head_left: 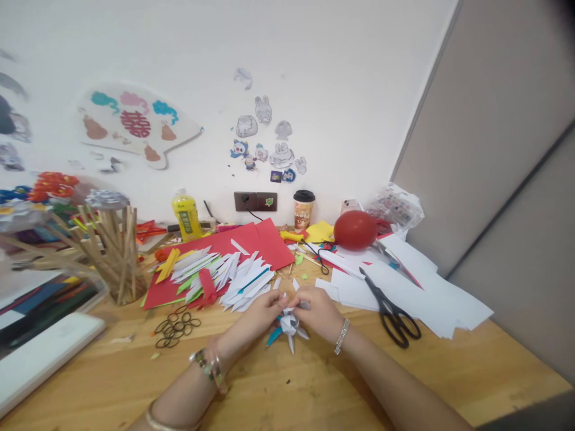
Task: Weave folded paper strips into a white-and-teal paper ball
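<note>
Both bare forearms are reaching forward and converging. The left hand [263, 312] and right hand [317, 310] are meeting fingertip to fingertip, fingers curled inward and apparently pinching, though the small view is blurring the exact grip.

— Worn on the head, looking forward and down across the wooden tabletop [314, 383] toward the white wall [336, 60].

— How near?

— Close over the left hand [263, 314] and right hand [318, 311], low centre. Single view, nothing shared.

Red balloon [354, 230], black scissors [392, 310]
</note>
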`<state>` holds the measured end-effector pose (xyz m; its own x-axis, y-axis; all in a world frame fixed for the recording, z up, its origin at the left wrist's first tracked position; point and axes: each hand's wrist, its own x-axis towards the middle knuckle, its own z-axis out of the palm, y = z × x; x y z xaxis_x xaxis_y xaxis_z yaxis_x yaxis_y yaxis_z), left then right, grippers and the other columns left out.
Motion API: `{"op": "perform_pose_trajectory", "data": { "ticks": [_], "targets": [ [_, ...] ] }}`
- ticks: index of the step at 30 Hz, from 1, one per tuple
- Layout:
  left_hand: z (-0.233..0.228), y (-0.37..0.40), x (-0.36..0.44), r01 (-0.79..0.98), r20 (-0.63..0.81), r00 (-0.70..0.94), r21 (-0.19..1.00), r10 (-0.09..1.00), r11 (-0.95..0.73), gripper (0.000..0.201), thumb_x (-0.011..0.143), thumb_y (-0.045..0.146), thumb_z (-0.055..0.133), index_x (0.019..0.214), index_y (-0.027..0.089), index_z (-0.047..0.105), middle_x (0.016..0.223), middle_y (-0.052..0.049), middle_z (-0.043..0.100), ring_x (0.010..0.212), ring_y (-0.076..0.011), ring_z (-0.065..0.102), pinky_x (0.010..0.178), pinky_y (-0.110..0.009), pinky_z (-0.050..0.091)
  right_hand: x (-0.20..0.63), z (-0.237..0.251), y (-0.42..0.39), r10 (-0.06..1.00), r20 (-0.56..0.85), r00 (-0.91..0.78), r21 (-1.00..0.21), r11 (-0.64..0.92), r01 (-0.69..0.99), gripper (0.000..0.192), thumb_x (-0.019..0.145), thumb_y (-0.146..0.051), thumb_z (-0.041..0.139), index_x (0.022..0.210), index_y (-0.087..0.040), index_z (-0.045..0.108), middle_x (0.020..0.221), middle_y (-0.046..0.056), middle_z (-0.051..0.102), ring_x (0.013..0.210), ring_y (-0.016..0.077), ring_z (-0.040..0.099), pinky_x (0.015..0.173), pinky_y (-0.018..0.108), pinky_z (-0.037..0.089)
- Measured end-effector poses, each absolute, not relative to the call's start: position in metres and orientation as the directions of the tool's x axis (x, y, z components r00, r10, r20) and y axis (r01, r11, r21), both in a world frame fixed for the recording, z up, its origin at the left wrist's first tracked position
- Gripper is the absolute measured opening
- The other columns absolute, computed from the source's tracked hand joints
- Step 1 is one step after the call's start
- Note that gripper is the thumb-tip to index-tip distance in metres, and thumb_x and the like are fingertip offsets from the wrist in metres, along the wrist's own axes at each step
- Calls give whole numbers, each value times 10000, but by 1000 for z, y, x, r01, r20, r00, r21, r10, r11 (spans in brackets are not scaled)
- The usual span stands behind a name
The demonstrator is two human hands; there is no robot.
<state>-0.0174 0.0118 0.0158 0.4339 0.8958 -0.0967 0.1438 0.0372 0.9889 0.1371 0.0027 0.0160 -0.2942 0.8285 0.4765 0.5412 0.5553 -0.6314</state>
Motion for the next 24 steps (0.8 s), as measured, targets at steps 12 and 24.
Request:
{"op": "perform_pose_trajectory", "data": {
  "ticks": [12, 24],
  "targets": [
    [18, 5, -10, -57, -127, 430, 984, 894, 167, 374, 682, 514, 548, 705, 148, 474, 571, 46, 447, 486, -77, 402, 458, -195, 319, 154, 29, 9, 455, 675, -581, -343, 891, 299, 187, 852, -236, 482, 774, -175, 641, 702, 27, 671, 658, 125, 562, 652, 251, 430],
    [-2, 24, -14, 534, 6, 249, 833, 968, -142, 239, 717, 364, 404, 588, 170, 455, 557, 22, 467, 537, -134, 386, 522, -255, 290, 155, 22, 11, 539, 507, -672, -263, 840, 475, 137, 825, -184, 518, 768, -165, 641, 695, 23, 668, 651, 139, 562, 631, 237, 422]
  ]
}}
